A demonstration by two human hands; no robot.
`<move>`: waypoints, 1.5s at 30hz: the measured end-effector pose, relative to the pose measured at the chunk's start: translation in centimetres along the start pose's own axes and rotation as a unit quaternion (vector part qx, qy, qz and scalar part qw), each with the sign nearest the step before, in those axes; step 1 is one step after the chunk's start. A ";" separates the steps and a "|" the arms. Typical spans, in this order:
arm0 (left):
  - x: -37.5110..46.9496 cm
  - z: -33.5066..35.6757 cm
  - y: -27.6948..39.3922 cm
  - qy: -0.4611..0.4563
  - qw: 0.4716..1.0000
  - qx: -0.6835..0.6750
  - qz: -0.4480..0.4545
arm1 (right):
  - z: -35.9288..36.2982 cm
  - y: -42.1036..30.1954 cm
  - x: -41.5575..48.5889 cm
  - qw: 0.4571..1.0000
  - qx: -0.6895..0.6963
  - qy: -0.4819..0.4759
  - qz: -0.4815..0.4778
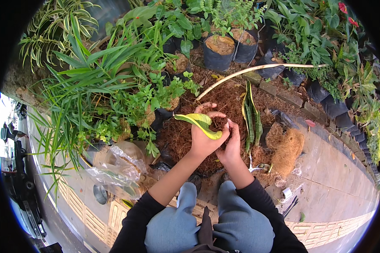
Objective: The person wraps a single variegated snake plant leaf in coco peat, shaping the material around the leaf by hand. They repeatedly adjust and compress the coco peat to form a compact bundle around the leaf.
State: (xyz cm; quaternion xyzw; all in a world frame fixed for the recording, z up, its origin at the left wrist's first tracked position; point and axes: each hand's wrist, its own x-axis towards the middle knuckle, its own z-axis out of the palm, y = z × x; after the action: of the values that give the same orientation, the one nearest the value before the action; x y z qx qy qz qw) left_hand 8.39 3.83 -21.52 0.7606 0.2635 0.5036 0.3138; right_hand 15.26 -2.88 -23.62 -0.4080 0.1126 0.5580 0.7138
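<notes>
A yellow-edged snake plant leaf (pixel 199 122) curls over my left hand (pixel 205 134), held in it. My right hand (pixel 232 139) meets the left at the fingertips, pinching near a small dark bit; what else lies between the fingers is partly hidden. Both hands are above a heap of brown coir fibre (pixel 180 134). Right of them stand more snake plant leaves (pixel 250 115). Scissors (pixel 259 167) lie near the right wrist, beside a bundle of tan fibre (pixel 288 151).
Potted leafy plants crowd the left; black grow bags (pixel 219 53) line the back. A long pale stick (pixel 240 73) arches behind the heap. Clear plastic bags (pixel 117 170) and a metal can (pixel 100 193) lie at left. White thread (pixel 286 193) and black ties (pixel 290 206) lie at right.
</notes>
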 end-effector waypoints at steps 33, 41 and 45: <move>1.2 -2.0 -0.4 -0.221 0.972 -0.074 0.020 | -0.5 -1.7 1.4 0.975 0.101 -0.111 0.164; -0.8 0.4 1.1 -0.004 0.987 -0.135 -0.087 | 0.8 0.0 0.1 0.980 0.145 -0.134 0.026; 0.4 -1.4 0.0 -0.105 0.964 -0.173 -0.172 | 1.0 -1.7 -0.4 0.973 0.118 -0.173 0.101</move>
State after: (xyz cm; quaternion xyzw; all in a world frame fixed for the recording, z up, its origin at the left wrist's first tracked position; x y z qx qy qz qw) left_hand 7.22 4.43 -20.81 0.6867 0.2650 0.3972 0.5481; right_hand 16.35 -2.57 -21.92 -0.2049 0.0928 0.6722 0.7054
